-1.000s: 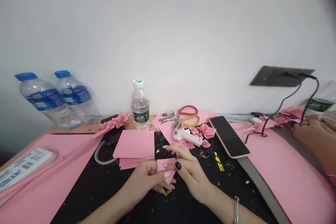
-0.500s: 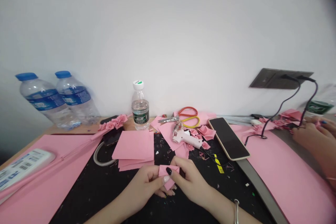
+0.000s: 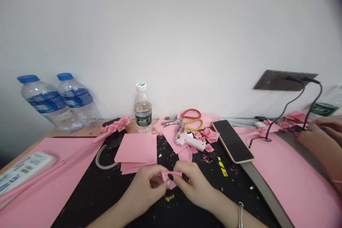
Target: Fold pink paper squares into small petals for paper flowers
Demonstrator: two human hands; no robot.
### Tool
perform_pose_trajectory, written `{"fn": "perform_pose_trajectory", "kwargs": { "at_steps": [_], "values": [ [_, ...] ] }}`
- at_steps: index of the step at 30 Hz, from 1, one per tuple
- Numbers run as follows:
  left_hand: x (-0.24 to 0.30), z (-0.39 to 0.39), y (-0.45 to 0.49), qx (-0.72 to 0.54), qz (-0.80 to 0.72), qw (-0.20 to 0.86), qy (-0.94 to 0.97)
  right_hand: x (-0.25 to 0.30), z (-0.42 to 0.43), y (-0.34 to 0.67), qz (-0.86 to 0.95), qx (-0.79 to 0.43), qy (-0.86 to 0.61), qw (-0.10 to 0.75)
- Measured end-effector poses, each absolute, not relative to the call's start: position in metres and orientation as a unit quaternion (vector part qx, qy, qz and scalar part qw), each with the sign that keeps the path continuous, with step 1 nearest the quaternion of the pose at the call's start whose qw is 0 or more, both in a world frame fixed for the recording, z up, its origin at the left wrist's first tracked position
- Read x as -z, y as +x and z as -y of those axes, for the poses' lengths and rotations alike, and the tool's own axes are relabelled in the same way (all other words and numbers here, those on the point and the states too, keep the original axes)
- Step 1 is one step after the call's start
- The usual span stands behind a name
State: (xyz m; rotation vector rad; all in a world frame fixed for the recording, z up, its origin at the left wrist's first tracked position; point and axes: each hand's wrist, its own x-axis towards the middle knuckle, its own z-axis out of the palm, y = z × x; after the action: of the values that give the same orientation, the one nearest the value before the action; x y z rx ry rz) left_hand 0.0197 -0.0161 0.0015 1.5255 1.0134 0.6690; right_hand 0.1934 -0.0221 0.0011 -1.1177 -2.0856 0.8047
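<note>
A small folded piece of pink paper (image 3: 173,175) is pinched between my two hands over the black mat. My left hand (image 3: 149,185) grips its left side, with the thumb at the lower edge. On the right side, my right hand (image 3: 191,181) holds it, the dark-nailed thumb pressing on its front. My other fingertips are hidden behind the paper and hands. Just behind my left hand lies a stack of pink paper squares (image 3: 135,148). Beyond my right hand is a white glue gun (image 3: 190,141) among folded pink paper flowers (image 3: 210,135).
Scissors (image 3: 192,119) with red and yellow handles lie near the wall. A phone (image 3: 233,141) sits on the right, a small water bottle (image 3: 143,112) behind the stack. Two large bottles (image 3: 45,101) lean at left. Another person's hands (image 3: 320,137) are at far right, near black cables (image 3: 284,107).
The pink paper has tilted and folded so less of its front shows. The fingers of my hands below it have drawn in, uncovering a yellow scrap on the mat.
</note>
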Motion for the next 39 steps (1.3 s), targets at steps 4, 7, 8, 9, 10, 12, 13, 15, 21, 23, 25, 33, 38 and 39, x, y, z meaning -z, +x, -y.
{"fn": "perform_pose_trajectory", "kwargs": {
  "at_steps": [4,7,8,9,10,12,13,15,21,23,25,33,38,39],
  "values": [
    [-0.001,0.018,0.019,-0.290,-0.437,0.539,0.659,0.000,0.021,0.194,0.808,-0.278,-0.415,0.313],
    [0.000,0.017,0.019,-0.283,-0.452,0.511,0.674,0.000,0.022,0.194,0.811,-0.272,-0.419,0.305],
    [-0.001,0.017,0.019,-0.278,-0.461,0.498,0.680,0.000,0.022,0.194,0.811,-0.272,-0.420,0.303],
    [-0.001,0.016,0.019,-0.274,-0.469,0.486,0.685,0.000,0.022,0.194,0.811,-0.273,-0.420,0.301],
    [-0.001,0.016,0.019,-0.271,-0.474,0.481,0.686,-0.001,0.022,0.194,0.810,-0.276,-0.421,0.301],
    [-0.001,0.015,0.019,-0.267,-0.475,0.489,0.681,-0.002,0.023,0.194,0.805,-0.283,-0.424,0.303],
    [-0.001,0.014,0.019,-0.266,-0.471,0.503,0.675,-0.002,0.023,0.194,0.803,-0.287,-0.424,0.305],
    [-0.002,0.013,0.018,-0.258,-0.457,0.533,0.664,-0.003,0.024,0.194,0.801,-0.297,-0.417,0.310],
    [-0.001,0.012,0.014,-0.249,-0.428,0.570,0.655,-0.003,0.024,0.192,0.786,-0.330,-0.416,0.318],
    [-0.001,0.011,0.015,-0.253,-0.430,0.589,0.635,0.000,0.022,0.192,0.763,-0.339,-0.437,0.333],
    [-0.001,0.011,0.016,-0.260,-0.436,0.609,0.609,0.002,0.020,0.192,0.726,-0.346,-0.466,0.369],
    [-0.002,0.012,0.015,-0.315,-0.468,0.560,0.607,0.004,0.022,0.192,0.717,-0.299,-0.482,0.406],
    [-0.005,0.017,0.017,-0.309,-0.474,0.467,0.679,-0.004,0.027,0.192,0.788,-0.275,-0.425,0.350],
    [-0.006,0.017,0.017,-0.303,-0.470,0.451,0.695,-0.005,0.028,0.192,0.795,-0.282,-0.418,0.338]
  ]
}}
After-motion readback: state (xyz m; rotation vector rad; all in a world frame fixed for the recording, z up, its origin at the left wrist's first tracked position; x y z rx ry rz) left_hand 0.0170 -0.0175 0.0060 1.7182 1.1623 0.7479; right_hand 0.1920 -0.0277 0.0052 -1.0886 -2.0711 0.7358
